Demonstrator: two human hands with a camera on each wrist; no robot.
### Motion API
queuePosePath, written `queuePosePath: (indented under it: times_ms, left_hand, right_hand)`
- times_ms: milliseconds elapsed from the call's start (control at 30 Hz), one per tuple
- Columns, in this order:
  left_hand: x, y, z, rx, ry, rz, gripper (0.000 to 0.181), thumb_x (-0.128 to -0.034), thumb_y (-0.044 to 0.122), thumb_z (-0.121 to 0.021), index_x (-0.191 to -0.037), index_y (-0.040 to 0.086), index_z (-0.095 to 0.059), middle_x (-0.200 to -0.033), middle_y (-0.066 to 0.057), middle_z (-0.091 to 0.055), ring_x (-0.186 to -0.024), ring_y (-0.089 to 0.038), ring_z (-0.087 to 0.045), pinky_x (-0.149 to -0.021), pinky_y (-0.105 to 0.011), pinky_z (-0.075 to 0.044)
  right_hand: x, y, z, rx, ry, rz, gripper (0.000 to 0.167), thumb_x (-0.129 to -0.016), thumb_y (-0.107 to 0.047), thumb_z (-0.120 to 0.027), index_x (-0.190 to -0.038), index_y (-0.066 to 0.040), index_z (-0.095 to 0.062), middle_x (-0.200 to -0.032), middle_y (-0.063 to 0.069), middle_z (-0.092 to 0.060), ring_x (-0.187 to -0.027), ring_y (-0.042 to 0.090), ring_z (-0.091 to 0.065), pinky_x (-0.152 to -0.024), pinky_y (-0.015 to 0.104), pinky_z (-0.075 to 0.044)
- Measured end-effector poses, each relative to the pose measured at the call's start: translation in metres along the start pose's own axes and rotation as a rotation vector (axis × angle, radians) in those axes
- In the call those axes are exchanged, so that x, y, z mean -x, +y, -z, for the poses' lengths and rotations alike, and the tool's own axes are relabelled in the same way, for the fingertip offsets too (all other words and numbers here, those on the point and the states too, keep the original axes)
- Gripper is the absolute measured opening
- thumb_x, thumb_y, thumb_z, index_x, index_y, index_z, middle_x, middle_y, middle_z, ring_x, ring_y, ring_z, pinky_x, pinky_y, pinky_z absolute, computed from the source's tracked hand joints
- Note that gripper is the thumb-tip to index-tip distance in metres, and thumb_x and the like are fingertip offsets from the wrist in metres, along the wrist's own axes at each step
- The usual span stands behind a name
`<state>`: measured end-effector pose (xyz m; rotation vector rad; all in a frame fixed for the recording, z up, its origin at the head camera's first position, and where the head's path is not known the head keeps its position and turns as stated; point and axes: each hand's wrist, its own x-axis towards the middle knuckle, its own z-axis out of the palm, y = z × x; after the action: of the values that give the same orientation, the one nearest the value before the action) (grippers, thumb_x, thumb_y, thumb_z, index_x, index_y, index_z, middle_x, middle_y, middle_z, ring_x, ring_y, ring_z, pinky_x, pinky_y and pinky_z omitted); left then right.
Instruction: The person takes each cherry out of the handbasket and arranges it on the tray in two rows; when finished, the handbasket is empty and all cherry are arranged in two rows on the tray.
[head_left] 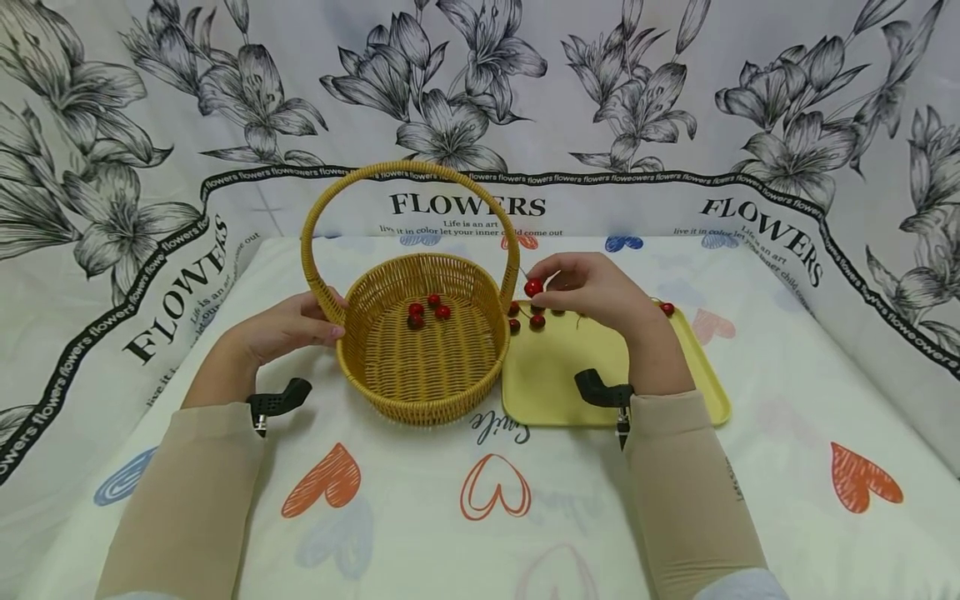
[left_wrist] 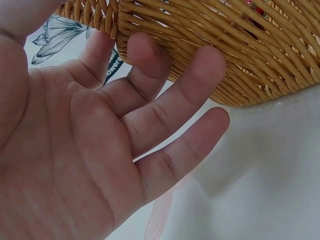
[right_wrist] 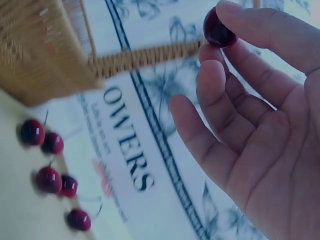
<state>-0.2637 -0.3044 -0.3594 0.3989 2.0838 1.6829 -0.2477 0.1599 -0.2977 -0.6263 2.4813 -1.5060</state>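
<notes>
The wicker basket (head_left: 423, 410) stands upright with its handle raised and several red cherries (head_left: 442, 312) on its floor. At its left side my left hand (head_left: 288, 329) holds the rim by the handle's base; in the left wrist view the fingers of that hand (left_wrist: 120, 115) lie against the woven wall (left_wrist: 240, 55). My right hand (head_left: 592, 287) pinches one cherry (head_left: 533, 287) between thumb and fingertips, just right of the handle and above the tray. In the right wrist view, that cherry (right_wrist: 220, 30) sits at the fingertips of the hand (right_wrist: 260, 125).
A yellow tray (head_left: 562, 392) lies right of the basket, close against it. Several cherries (head_left: 537, 321) rest near its back left, and another cherry (head_left: 667, 309) lies at its back right. Behind hangs a flower-printed cloth (head_left: 450, 100); a heart-printed cloth (head_left: 405, 517) covers the surface.
</notes>
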Motion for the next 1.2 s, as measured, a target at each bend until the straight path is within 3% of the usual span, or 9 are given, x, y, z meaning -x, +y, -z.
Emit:
queuePosePath:
  times_ms: [133, 400, 567, 767, 1200]
  left_hand:
    - [0.000, -0.001, 0.000, -0.009, 0.004, 0.003, 0.033, -0.0939, -0.002, -0.067, -0.121, 0.003, -0.050, -0.110, -0.007, -0.069, -0.099, -0.021, -0.067, -0.087, -0.036, -0.056]
    - [-0.002, -0.002, 0.001, -0.010, -0.017, -0.014, 0.031, -0.0939, -0.003, -0.066, -0.120, 0.002, -0.050, -0.108, -0.008, -0.070, -0.098, -0.021, -0.067, -0.086, -0.037, -0.056]
    - [-0.002, -0.001, 0.001, -0.006, -0.010, -0.006, 0.032, -0.0934, -0.003, -0.066, -0.120, 0.003, -0.050, -0.107, -0.008, -0.069, -0.097, -0.021, -0.067, -0.086, -0.037, -0.056]
    - [-0.001, -0.001, 0.001, -0.012, -0.001, 0.001, 0.033, -0.0934, -0.003, -0.067, -0.121, 0.002, -0.049, -0.107, -0.007, -0.069, -0.098, -0.021, -0.067, -0.086, -0.036, -0.056]
    - [-0.001, -0.001, 0.001, -0.014, -0.012, -0.013, 0.032, -0.0944, -0.003, -0.066, -0.122, 0.001, -0.049, -0.106, -0.008, -0.070, -0.095, -0.021, -0.068, -0.085, -0.037, -0.056]
  right_hand:
    - [-0.001, 0.021, 0.008, -0.034, 0.052, -0.047, 0.031, -0.093, -0.022, -0.079, -0.121, -0.013, -0.070, -0.101, 0.013, -0.073, -0.085, 0.030, -0.065, -0.065, 0.039, -0.047]
    - [-0.006, 0.066, 0.016, -0.030, 0.093, -0.168, 0.038, -0.093, -0.026, -0.078, -0.124, -0.007, -0.068, -0.111, 0.011, -0.069, -0.102, 0.044, -0.061, -0.093, 0.053, -0.047]
    - [-0.012, 0.084, 0.014, 0.057, 0.090, -0.241, 0.036, -0.092, -0.024, -0.079, -0.122, -0.007, -0.069, -0.103, 0.009, -0.061, -0.094, 0.033, -0.056, -0.083, 0.043, -0.046]
    - [-0.016, 0.093, 0.009, 0.197, 0.077, -0.262, 0.029, -0.091, -0.022, -0.080, -0.116, -0.008, -0.072, -0.089, 0.007, -0.052, -0.083, 0.024, -0.045, -0.074, 0.038, -0.035]
    - [-0.018, 0.093, 0.003, 0.336, 0.016, -0.299, 0.030, -0.091, -0.023, -0.080, -0.115, -0.008, -0.070, -0.088, 0.008, -0.049, -0.083, 0.024, -0.044, -0.075, 0.039, -0.035]
